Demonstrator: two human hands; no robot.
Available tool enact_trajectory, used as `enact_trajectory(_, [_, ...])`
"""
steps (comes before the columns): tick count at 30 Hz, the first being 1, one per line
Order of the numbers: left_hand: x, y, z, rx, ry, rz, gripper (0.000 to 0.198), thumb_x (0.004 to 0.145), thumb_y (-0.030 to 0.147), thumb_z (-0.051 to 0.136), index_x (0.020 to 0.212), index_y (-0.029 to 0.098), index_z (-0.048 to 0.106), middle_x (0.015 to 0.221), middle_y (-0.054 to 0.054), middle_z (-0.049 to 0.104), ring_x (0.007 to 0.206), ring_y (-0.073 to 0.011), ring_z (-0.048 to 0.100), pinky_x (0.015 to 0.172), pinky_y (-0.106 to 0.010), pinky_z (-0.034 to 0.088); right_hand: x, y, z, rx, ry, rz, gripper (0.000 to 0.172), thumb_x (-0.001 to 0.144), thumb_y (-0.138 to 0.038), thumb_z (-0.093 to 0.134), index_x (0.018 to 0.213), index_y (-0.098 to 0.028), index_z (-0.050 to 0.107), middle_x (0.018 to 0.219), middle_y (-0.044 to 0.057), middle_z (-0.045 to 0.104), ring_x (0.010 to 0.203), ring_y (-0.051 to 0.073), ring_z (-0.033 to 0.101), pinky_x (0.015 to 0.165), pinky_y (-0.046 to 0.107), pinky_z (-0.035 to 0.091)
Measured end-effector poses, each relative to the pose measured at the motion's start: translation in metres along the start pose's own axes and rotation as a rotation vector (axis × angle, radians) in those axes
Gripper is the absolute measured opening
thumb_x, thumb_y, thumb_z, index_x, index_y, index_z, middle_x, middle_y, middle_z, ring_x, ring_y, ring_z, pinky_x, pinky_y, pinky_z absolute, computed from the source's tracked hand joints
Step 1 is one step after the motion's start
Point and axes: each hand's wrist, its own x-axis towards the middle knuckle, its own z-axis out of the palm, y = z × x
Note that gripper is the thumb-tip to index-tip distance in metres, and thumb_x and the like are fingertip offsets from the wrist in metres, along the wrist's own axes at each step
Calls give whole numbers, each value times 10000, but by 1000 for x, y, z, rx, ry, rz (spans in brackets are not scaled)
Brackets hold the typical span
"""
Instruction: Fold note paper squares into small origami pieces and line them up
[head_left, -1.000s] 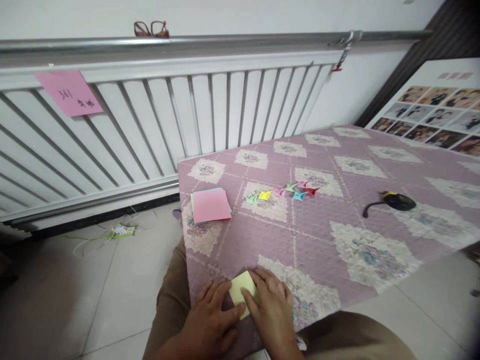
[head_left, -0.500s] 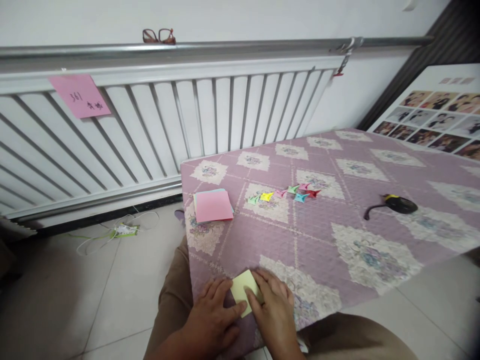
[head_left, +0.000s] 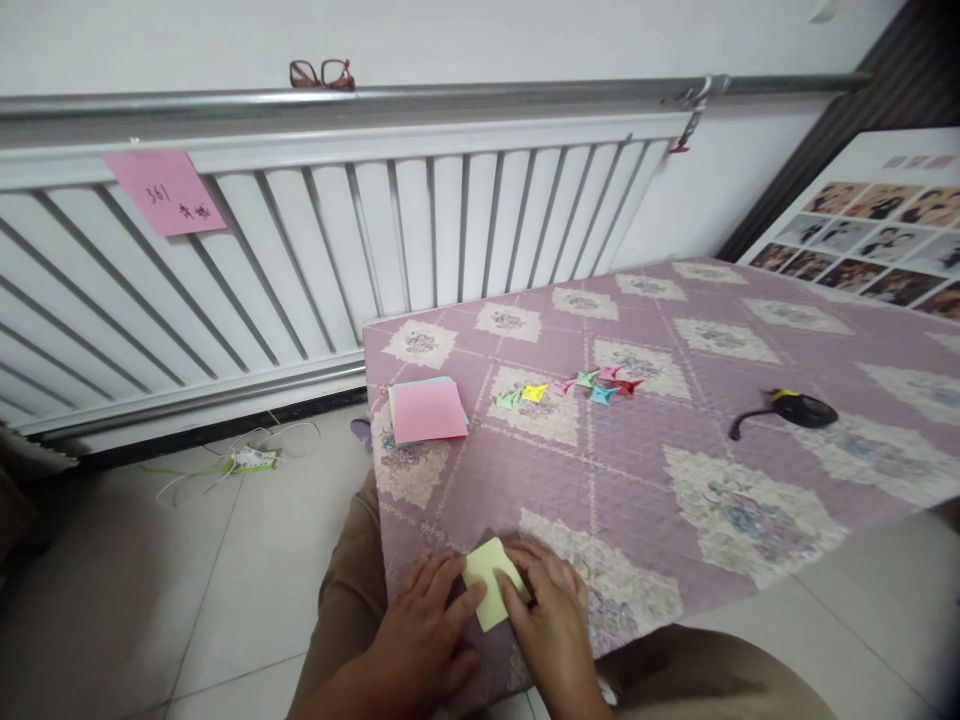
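A small pale yellow square of paper (head_left: 489,582) lies at a slant on the near edge of the table, between my two hands. My left hand (head_left: 429,622) holds its left side, thumb and forefinger at the edge and the other fingers resting on the cloth. On the other side, my right hand (head_left: 553,612) has its thumb on top of the paper and its fingers around the right edge. Beyond them sits a stack of coloured paper sheets (head_left: 429,412), pink on top. Several small folded paper pieces (head_left: 563,388) stand in a group to the right of the stack.
A floral purple cloth covers the table (head_left: 517,490). A black object with a strap (head_left: 802,408) rests toward the right. Behind stand a white radiator (head_left: 442,230) with a pink note (head_left: 166,192) and glasses (head_left: 322,75) on its pipe. A power strip (head_left: 255,459) lies on the floor.
My left thumb has moved up along the paper's left edge. My right thumb has shifted slightly to the right on the paper. The stack and the folded pieces stay put.
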Motion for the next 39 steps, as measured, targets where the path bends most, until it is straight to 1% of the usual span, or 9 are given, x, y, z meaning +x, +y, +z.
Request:
enact_trajectory(2, [0, 1, -1, -8, 4, -5, 635, 746, 264, 655, 1333, 258, 414, 1406, -119, 382, 1298, -301, 341, 1065, -504, 302, 0, 0, 0, 10, -4, 3, 182, 855, -364, 527, 957, -270, 645, 1065, 36, 663, 1018, 235, 578, 920, 440, 318])
enact_trajectory(4, [0, 1, -1, -11, 11, 0, 609, 757, 277, 648, 1323, 283, 423, 1412, -107, 372, 1303, -301, 334, 1064, -506, 302, 0, 0, -1, 7, 2, 10, 197, 859, -372, 516, 966, -266, 643, 1058, 42, 662, 1010, 236, 578, 919, 438, 324])
enact_trajectory(9, [-1, -1, -1, -3, 30, 22, 616, 778, 316, 648, 1341, 365, 403, 1415, -95, 353, 1297, -317, 338, 1038, -532, 318, 3, -4, -2, -49, 12, 7, 321, 863, -399, 494, 1132, -260, 603, 1141, 62, 634, 1082, 255, 548, 906, 429, 355])
enact_trajectory(12, [-2, -3, 1, 3, 49, 43, 595, 793, 340, 639, 1339, 382, 408, 1421, -85, 348, 1291, -312, 343, 1042, -532, 308, 7, -7, -1, -81, -2, 13, 349, 858, -402, 496, 1169, -276, 590, 1180, 58, 619, 1108, 264, 535, 911, 445, 347])
enact_trajectory(18, [-4, -6, 6, -3, 83, 51, 555, 831, 462, 594, 1347, 397, 400, 1430, -72, 339, 1292, -304, 337, 1048, -513, 299, 18, -8, 1, -62, -40, -1, 311, 824, -356, 533, 1114, -284, 620, 1167, 54, 620, 1103, 269, 537, 916, 458, 332])
enact_trajectory(21, [-3, -6, 5, -11, 81, 48, 540, 837, 490, 579, 1342, 399, 409, 1432, -72, 336, 1296, -295, 334, 1056, -501, 288, 20, -8, 1, -36, -55, -21, 304, 827, -340, 529, 1117, -304, 611, 1166, 38, 620, 1111, 263, 535, 931, 471, 312])
enact_trajectory(31, [-3, -6, 2, -30, 69, 52, 554, 835, 469, 591, 1351, 396, 405, 1440, -63, 327, 1291, -296, 338, 1053, -501, 298, 18, -6, 1, -21, -56, -53, 309, 825, -321, 539, 1126, -318, 608, 1176, 29, 611, 1119, 256, 525, 957, 474, 296])
enact_trajectory(39, [-3, -5, -1, -58, 59, 44, 536, 843, 486, 575, 1345, 397, 409, 1429, -74, 334, 1302, -294, 328, 1062, -515, 285, 19, -2, 2, 86, -58, -28, 163, 822, -273, 550, 957, -278, 643, 1011, 31, 634, 980, 223, 551, 893, 412, 336])
